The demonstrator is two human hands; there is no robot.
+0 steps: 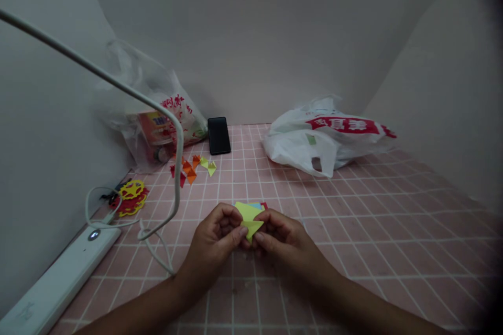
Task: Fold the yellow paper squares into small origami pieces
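A partly folded piece of yellow-green paper (249, 213) is held up at the front middle of the table. My left hand (220, 230) pinches its left side between thumb and fingers. On the other side, the closed fingers of my right hand (281, 233) grip the right edge. A triangular flap points down between the two thumbs. Just behind it, partly hidden, show bits of blue and red paper (264, 205). Farther back at the left lie several small folded paper pieces, orange (189, 172), red (182, 179) and yellow (211, 168).
A white power strip (66, 277) runs along the left, and its cable (178, 167) arches across the view. Near it are yellow and red cut-out shapes (131, 196). At the back stand a filled plastic bag (184, 110), a black phone (219, 136) and a white bag (298, 138).
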